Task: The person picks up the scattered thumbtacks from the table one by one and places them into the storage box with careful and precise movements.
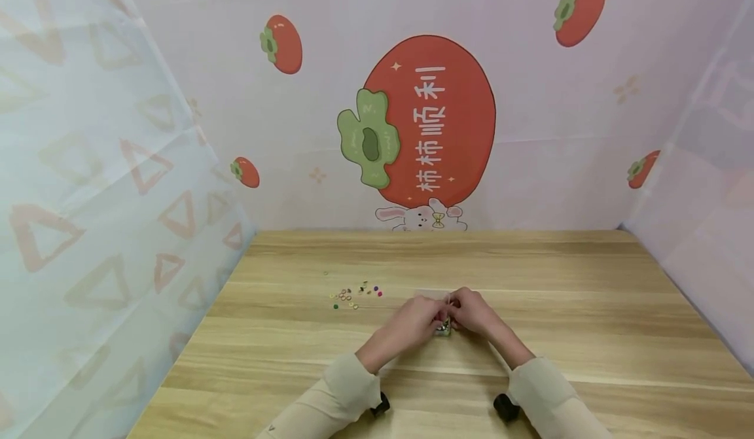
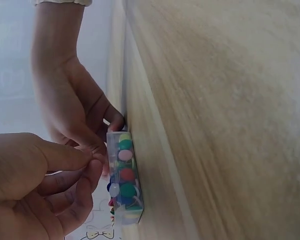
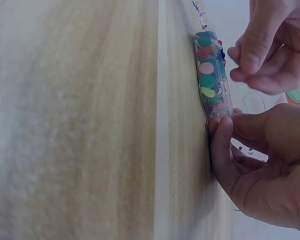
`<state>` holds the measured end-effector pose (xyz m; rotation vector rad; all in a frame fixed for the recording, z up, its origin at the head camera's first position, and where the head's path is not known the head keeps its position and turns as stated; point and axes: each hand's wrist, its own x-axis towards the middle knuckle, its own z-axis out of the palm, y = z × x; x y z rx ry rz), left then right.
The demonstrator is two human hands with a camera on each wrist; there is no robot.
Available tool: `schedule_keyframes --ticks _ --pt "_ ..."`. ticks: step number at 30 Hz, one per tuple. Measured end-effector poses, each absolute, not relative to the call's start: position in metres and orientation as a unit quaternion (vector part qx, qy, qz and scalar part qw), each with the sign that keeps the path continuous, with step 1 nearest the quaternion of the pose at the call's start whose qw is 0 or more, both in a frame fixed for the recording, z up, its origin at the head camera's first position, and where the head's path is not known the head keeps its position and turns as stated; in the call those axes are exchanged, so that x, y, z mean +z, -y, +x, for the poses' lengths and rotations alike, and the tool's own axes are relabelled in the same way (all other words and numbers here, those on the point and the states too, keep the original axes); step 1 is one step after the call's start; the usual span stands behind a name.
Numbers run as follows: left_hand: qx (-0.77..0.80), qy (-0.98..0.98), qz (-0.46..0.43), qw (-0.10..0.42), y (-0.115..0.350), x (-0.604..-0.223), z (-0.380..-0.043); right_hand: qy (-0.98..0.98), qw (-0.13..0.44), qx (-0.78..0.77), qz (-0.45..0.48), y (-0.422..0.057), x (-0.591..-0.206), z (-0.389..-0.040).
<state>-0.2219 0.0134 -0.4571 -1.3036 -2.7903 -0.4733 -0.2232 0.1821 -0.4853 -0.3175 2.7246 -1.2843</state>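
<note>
right fingers [image 3: 223, 152] grip the clear box [image 3: 223, 90], left fingers [image 2: 83, 197] curled together nearby

Head view forward-down, wrist views low, close, sharing clear box [image 2: 125, 176]

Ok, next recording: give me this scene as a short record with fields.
Surface: wooden table
Container: small clear box on the table
Contents: colorful round-headed pieces
Left hand: thumb and fingertips together near the box; anything held is unclear
Right hand: pinches one end of the box
Loose items: small scattered pieces, left of the hands
Backdrop: pale, with red fruit
</note>
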Motion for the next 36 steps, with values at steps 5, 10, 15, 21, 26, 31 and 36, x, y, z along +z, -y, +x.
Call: schedule_keyframes --ticks 5,10,15,21,26,31,36 --pt "-0.174 0.898 -0.405 0.013 -0.001 -0.456 -0.220 -0.898 0.061 -0.427 -0.084 -0.179 -0.484 -0.223" --pt "-0.183 0.900 -0.396 0.021 0.020 -0.452 -0.217 -0.905 0.061 -0.414 -0.078 -0.178 -0.484 -0.223" --pt "-0.192 0.910 -0.368 0.013 0.043 -0.451 -0.215 -0.904 0.063 -0.415 -0.077 -0.178 -0.483 -0.221" --pt "-0.207 0.926 -0.315 0.003 0.075 -0.453 -0.219 -0.905 0.066 -0.414 -0.076 -0.177 -0.481 -0.221" --pt "-0.201 0.931 -0.301 0.042 0.104 -0.459 -0.228 -0.905 0.063 -0.414 -0.078 -0.178 -0.482 -0.222" --pt "-0.205 0.939 -0.267 0.070 0.132 -0.464 -0.239 -0.905 0.060 -0.412 -0.087 -0.179 -0.482 -0.222" --pt "-0.201 0.952 -0.218 0.074 0.155 -0.468 -0.249 -0.906 0.058 -0.411 -0.090 -0.178 -0.483 -0.222"
